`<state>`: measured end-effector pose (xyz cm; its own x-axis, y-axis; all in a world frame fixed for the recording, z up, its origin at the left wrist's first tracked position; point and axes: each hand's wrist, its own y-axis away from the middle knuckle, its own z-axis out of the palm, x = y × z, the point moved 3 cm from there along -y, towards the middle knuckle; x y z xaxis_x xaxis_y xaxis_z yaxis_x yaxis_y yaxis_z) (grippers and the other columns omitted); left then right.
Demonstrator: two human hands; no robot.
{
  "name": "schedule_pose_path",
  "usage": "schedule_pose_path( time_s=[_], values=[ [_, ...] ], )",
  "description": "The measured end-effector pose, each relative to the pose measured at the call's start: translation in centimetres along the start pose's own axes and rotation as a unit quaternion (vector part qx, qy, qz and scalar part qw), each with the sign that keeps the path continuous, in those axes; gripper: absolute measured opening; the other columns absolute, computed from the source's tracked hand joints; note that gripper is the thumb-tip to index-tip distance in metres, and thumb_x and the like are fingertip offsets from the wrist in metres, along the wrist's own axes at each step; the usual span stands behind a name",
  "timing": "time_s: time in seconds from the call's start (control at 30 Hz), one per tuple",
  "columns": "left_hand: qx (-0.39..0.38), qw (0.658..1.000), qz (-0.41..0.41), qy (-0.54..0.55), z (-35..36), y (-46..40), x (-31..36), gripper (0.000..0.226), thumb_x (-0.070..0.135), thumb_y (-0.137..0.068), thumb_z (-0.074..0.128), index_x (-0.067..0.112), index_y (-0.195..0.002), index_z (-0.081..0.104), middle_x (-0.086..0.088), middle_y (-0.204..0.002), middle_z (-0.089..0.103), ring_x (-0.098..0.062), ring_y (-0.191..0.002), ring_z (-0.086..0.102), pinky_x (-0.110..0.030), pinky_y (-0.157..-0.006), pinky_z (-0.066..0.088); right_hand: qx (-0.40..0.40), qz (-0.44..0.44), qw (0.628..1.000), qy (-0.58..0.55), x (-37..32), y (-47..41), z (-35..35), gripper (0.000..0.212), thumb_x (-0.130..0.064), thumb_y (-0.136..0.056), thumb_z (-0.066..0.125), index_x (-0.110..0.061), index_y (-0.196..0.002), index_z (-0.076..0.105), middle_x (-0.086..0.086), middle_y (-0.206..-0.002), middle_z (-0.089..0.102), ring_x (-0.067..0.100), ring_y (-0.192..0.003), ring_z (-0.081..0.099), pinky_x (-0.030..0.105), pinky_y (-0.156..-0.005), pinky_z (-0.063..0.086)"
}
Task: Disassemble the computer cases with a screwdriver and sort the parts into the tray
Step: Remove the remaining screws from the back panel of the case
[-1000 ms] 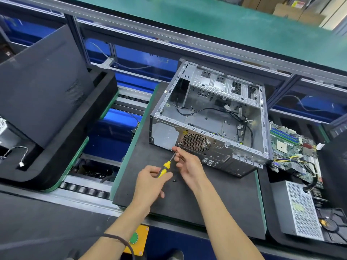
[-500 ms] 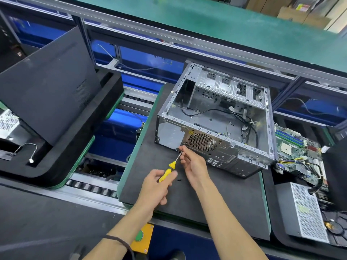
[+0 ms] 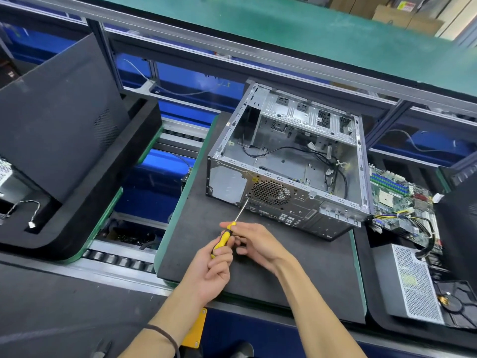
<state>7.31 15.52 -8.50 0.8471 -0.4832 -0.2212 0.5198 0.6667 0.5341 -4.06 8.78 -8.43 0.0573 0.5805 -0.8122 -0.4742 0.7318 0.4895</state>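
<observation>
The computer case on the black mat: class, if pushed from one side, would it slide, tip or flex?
The computer case probably slides rather than tips, since it sits low and broad on the mat. Mostly gutted, it is likely light for its size. Its thin, open sheet-metal frame may flex slightly.

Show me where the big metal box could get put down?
Bare black mat lies in front of the computer case, right of the right hand. A strip runs left of the case. The right tray is crowded with parts.

The left hand [image 3: 215, 264] hides the lower screwdriver [image 3: 224, 240] handle; the motherboard [image 3: 402, 205] is blurred.
</observation>
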Motion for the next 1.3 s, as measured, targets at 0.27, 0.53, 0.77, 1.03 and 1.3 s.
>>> schedule_pose_path(
  time_s=[0.27, 0.53, 0.77, 1.03, 1.3],
  values=[
    [0.17, 0.88, 0.19, -0.401, -0.3, -0.1, 0.0, 0.04, 0.041, -0.091, 0.07, 0.006, -0.106, 0.061, -0.007, -0.074, 0.055, -0.012, -0.049, 0.04, -0.024, -0.038, 0.031, 0.097, -0.068, 0.983, 0.141, -0.4, 0.2, -0.3, 0.018, -0.028, -0.091, 0.073, -0.014, -0.079, 0.075, 0.002, -0.061, 0.051, 0.012, -0.048, 0.035, 0.021, -0.043, 0.029],
    [0.144, 0.936, 0.22, -0.235, 0.1, 0.3, 0.3, 0.035, 0.034, -0.102, 0.052, 0.002, -0.09, 0.063, -0.001, -0.052, 0.05, -0.004, -0.034, 0.035, -0.016, -0.028, 0.022, 0.043, -0.055, 0.998, -0.003, 0.3, -0.1, 1.5, 0.02, -0.021, -0.097, 0.065, -0.006, -0.107, 0.071, 0.009, -0.078, 0.06, 0.01, -0.061, 0.046, 0.019, -0.044, 0.033],
    [0.194, 0.872, 0.165, -0.418, -1.0, 0.4, -0.1, 0.052, 0.051, -0.101, 0.045, 0.004, -0.096, 0.065, -0.006, -0.066, 0.06, -0.012, -0.042, 0.039, -0.023, -0.034, 0.027, 0.14, -0.055, 0.988, 0.045, 1.1, -0.1, 0.7, 0.023, -0.025, -0.091, 0.073, -0.007, -0.079, 0.066, 0.002, -0.057, 0.049, 0.012, -0.043, 0.035, 0.019, -0.038, 0.028],
    [0.145, 0.826, 0.299, -0.455, -0.5, 1.1, -0.6, 0.021, 0.021, -0.098, 0.06, 0.0, -0.096, 0.058, -0.006, -0.063, 0.058, -0.011, -0.039, 0.031, -0.02, -0.03, 0.022, 0.081, -0.042, 0.995, -0.032, 1.4, 0.3, 1.3, 0.024, -0.029, -0.092, 0.071, -0.005, -0.095, 0.073, 0.007, -0.076, 0.063, 0.014, -0.049, 0.045, 0.019, -0.039, 0.03],
    [-0.01, 0.991, 0.043, -0.123, 0.7, 1.2, -1.8, 0.035, 0.027, -0.099, 0.05, -0.004, -0.094, 0.067, -0.001, -0.063, 0.037, -0.004, -0.039, 0.019, -0.018, -0.022, 0.02, 0.012, -0.036, 0.982, -0.186, 2.2, 1.3, 0.4, 0.024, -0.017, -0.091, 0.067, -0.002, -0.108, 0.075, 0.007, -0.096, 0.069, 0.004, -0.061, 0.044, 0.013, -0.041, 0.029]
  ],
)
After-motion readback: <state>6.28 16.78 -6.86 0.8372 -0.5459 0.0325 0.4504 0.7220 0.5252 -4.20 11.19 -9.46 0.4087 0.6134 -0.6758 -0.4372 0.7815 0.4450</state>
